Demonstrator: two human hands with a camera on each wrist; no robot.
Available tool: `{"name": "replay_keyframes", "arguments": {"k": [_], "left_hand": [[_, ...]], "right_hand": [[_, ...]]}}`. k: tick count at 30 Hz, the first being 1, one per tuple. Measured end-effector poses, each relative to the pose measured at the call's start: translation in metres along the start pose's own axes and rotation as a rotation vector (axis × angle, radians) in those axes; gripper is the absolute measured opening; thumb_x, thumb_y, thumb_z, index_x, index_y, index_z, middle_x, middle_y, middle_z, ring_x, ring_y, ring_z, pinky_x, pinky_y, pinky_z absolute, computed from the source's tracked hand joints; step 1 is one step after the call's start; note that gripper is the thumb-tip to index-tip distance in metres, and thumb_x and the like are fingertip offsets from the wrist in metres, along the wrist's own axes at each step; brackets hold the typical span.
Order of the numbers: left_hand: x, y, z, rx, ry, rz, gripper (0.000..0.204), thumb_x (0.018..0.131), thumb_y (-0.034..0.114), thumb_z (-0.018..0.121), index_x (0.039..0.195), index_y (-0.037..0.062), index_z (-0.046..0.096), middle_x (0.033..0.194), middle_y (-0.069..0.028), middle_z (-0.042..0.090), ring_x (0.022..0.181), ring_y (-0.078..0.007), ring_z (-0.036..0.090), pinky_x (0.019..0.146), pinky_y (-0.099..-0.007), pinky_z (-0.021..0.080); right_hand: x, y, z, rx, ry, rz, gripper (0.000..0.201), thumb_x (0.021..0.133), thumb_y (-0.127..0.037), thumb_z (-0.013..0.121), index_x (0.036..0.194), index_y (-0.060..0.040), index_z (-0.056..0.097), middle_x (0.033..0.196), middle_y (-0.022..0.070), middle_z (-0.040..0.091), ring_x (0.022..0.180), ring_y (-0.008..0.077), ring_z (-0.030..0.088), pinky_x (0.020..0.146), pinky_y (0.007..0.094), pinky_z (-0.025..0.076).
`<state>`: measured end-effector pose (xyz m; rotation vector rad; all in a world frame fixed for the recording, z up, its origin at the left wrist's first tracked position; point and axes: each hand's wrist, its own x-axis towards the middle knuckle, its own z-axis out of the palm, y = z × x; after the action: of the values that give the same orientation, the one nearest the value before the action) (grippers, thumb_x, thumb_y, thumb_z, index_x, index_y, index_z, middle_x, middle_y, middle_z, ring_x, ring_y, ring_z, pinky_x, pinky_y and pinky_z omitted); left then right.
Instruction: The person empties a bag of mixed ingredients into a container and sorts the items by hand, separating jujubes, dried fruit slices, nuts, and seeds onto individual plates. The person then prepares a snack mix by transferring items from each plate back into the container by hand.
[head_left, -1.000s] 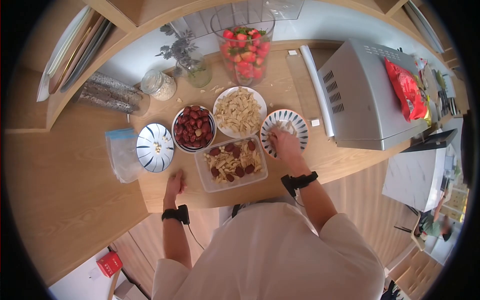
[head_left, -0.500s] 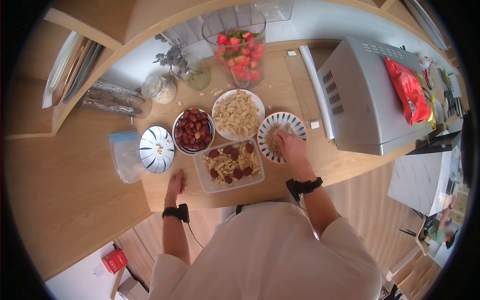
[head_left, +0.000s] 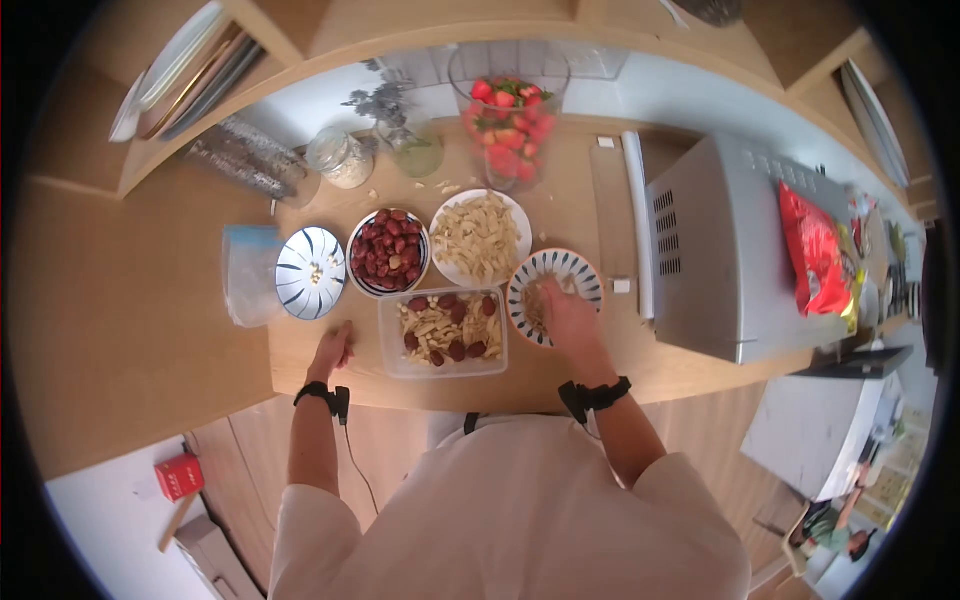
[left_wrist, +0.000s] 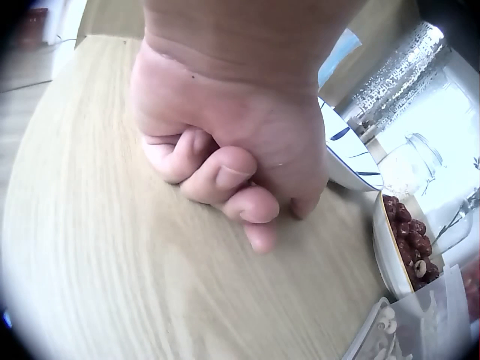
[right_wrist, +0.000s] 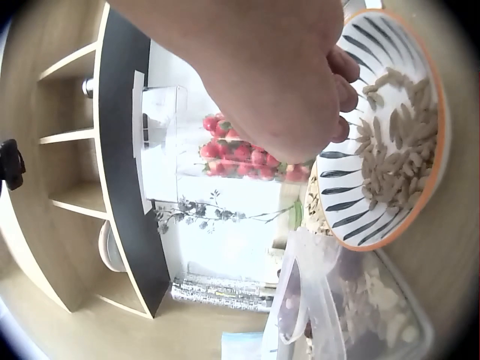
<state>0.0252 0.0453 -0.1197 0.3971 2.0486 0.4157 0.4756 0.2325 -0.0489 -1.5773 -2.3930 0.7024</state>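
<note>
My right hand [head_left: 575, 325] reaches into a white bowl [right_wrist: 361, 31] with dark stripes and an orange rim. Slender pale kernels [right_wrist: 397, 165] lie in it. The fingers [right_wrist: 343, 94] bend down over the bowl; whether they pinch any kernels I cannot tell. Left of this bowl is a clear plastic box [head_left: 395, 362], holding pale strips, small white bits and several red dates [head_left: 458, 350]. My left hand [left_wrist: 232, 150] rests on the wooden table beside the box, its fingers loosely curled around nothing.
Behind the box are a bowl of red dates [head_left: 385, 250] and a plate of pale strips [head_left: 475, 235]. A striped dish [head_left: 295, 285] and a zip bag [head_left: 248, 290] lie left. Strawberries fill a tall clear container [head_left: 555, 95]; a silver appliance [head_left: 700, 250] stands right.
The head view has shifted and tilted. My right hand stays at the striped bowl with its fingers still inside it; my left hand keeps its place on the table.
</note>
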Motion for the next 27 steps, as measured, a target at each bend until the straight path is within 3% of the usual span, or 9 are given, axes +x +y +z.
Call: {"name": "replay_keyframes", "arguments": {"k": [2,8,9,10,14,19,22,27], "left_hand": [[-0.004,0.004,0.000,0.008,0.002,0.031,0.077,0.090,0.067,0.050,0.050,0.0022,0.055,0.039,-0.0069,0.044,0.032,-0.0165,0.043,0.033,-0.0297,0.032],[-0.010,0.010,0.001,-0.146,-0.016,0.066,0.061,0.093,0.055,0.054,0.067,0.0006,0.056,0.051,-0.0094,0.055,0.036,-0.0160,0.047,0.034,-0.0302,0.035],[-0.009,0.006,0.003,-0.163,-0.039,0.057,0.058,0.094,0.053,0.055,0.071,0.0004,0.056,0.053,-0.0099,0.056,0.037,-0.0160,0.047,0.035,-0.0303,0.035],[-0.010,0.007,0.003,-0.179,-0.040,0.059,0.058,0.094,0.053,0.055,0.071,0.0004,0.056,0.053,-0.0099,0.056,0.037,-0.0160,0.047,0.035,-0.0303,0.035],[-0.010,0.007,0.003,-0.185,-0.061,0.076,0.058,0.094,0.053,0.054,0.070,-0.0001,0.057,0.053,-0.0096,0.056,0.037,-0.0167,0.048,0.036,-0.0311,0.036],[-0.006,0.004,0.004,-0.181,-0.080,0.071,0.061,0.095,0.052,0.053,0.065,-0.0003,0.058,0.052,-0.0097,0.057,0.038,-0.0168,0.050,0.037,-0.0315,0.038],[-0.005,-0.001,0.006,-0.121,-0.077,0.140,0.064,0.095,0.051,0.052,0.057,0.0001,0.059,0.050,-0.0100,0.057,0.039,-0.0167,0.052,0.038,-0.0312,0.041],[-0.009,-0.002,0.008,-0.107,-0.117,0.170,0.065,0.094,0.051,0.053,0.055,-0.0004,0.060,0.051,-0.0097,0.059,0.041,-0.0169,0.055,0.041,-0.0310,0.044]], "right_hand": [[0.003,-0.004,-0.004,-0.016,-0.013,-0.037,0.020,0.101,-0.028,0.045,0.106,-0.0107,0.054,0.072,0.0174,0.066,0.065,0.0397,0.065,0.057,0.0512,0.051],[0.005,0.001,-0.006,-0.044,0.031,-0.152,0.023,0.102,-0.028,0.041,0.113,-0.0129,0.055,0.080,0.0199,0.067,0.073,0.0414,0.065,0.063,0.0531,0.051],[0.009,-0.003,-0.012,-0.080,-0.048,-0.117,0.023,0.102,-0.028,0.041,0.113,-0.0130,0.055,0.079,0.0196,0.066,0.073,0.0418,0.065,0.064,0.0527,0.051],[0.008,-0.006,-0.014,-0.101,-0.124,-0.056,0.023,0.102,-0.028,0.041,0.113,-0.0131,0.055,0.077,0.0193,0.066,0.073,0.0421,0.065,0.064,0.0524,0.051],[0.009,-0.028,-0.013,-0.120,-0.101,-0.106,0.018,0.101,-0.025,0.044,0.106,-0.0111,0.054,0.077,0.0152,0.067,0.072,0.0379,0.067,0.060,0.0504,0.051],[0.002,-0.092,-0.005,-0.088,-0.148,-0.374,0.015,0.098,-0.022,0.049,0.103,-0.0087,0.053,0.072,0.0137,0.066,0.067,0.0351,0.066,0.055,0.0478,0.050],[-0.003,-0.117,0.017,0.065,-0.115,-0.485,0.014,0.097,-0.021,0.052,0.104,-0.0092,0.053,0.072,0.0128,0.066,0.063,0.0341,0.065,0.052,0.0466,0.049],[-0.008,-0.140,0.054,0.045,-0.025,-0.483,0.015,0.097,-0.022,0.052,0.105,-0.0094,0.054,0.069,0.0115,0.064,0.061,0.0340,0.065,0.051,0.0469,0.049]]}}
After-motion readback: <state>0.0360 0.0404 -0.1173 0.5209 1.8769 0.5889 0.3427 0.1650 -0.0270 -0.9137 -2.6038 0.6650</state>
